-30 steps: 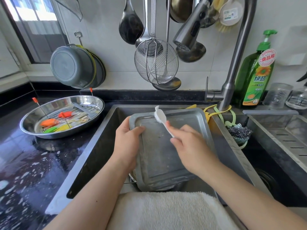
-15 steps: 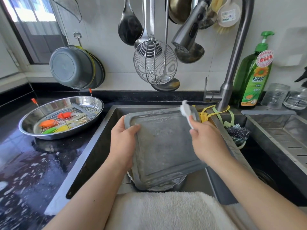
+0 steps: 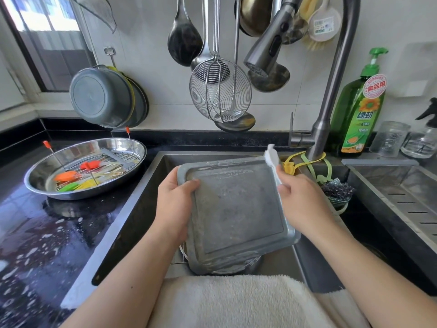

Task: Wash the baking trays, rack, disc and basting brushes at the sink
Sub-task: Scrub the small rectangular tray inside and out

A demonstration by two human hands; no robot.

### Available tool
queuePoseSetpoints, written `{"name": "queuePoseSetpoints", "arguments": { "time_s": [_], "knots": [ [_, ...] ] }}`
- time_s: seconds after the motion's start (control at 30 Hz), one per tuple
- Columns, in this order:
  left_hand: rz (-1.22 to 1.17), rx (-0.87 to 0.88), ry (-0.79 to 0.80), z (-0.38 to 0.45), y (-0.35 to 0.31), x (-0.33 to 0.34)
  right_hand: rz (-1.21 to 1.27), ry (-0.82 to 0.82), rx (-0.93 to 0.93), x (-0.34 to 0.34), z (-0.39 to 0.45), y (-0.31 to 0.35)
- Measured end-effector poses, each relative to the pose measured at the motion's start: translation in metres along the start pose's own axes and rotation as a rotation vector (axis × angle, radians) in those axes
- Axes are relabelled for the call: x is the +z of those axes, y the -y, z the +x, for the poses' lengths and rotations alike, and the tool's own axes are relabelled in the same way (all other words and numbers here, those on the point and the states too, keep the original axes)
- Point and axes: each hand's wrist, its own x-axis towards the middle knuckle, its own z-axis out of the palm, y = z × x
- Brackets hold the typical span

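Note:
A grey square baking tray is tilted up over the sink, its underside facing me. My left hand grips its left edge. My right hand holds a white scrubbing brush whose foamy head sits at the tray's top right corner. Under the tray lie a round metal piece and a wire rack, mostly hidden. On the counter to the left, a round steel pan holds a wire rack and orange, red, green and yellow basting brushes.
The faucet rises at the right rear, its spray head over the sink. A green soap bottle, glass jars and a dark scourer sit right. Ladles and a wire skimmer hang above. A white towel covers the sink's front edge.
My right hand moved the brush from the tray's upper middle to its top right corner. The tray tipped up slightly in my left hand.

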Motion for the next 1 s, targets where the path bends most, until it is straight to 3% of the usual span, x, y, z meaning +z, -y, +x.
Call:
{"name": "queuePoseSetpoints", "arguments": {
  "time_s": [0.43, 0.63, 0.8, 0.87, 1.0],
  "knots": [
    [-0.03, -0.007, -0.043, 0.003, 0.001, -0.003, -0.013, -0.029, 0.085, -0.004, 0.005, -0.006],
    [-0.057, -0.047, -0.069, 0.003, 0.0, -0.003, 0.035, 0.07, -0.071, 0.011, -0.011, 0.012],
    [-0.032, 0.012, -0.036, 0.0, 0.0, 0.001, -0.059, 0.029, 0.062, 0.004, -0.002, 0.003],
    [0.008, 0.06, 0.005, -0.003, 0.0, 0.005, 0.106, 0.08, 0.086, 0.008, -0.005, 0.011],
    [0.095, 0.146, 0.082, -0.008, 0.001, 0.01, 0.711, 0.24, 0.155, 0.007, -0.02, 0.034]
  ]
}}
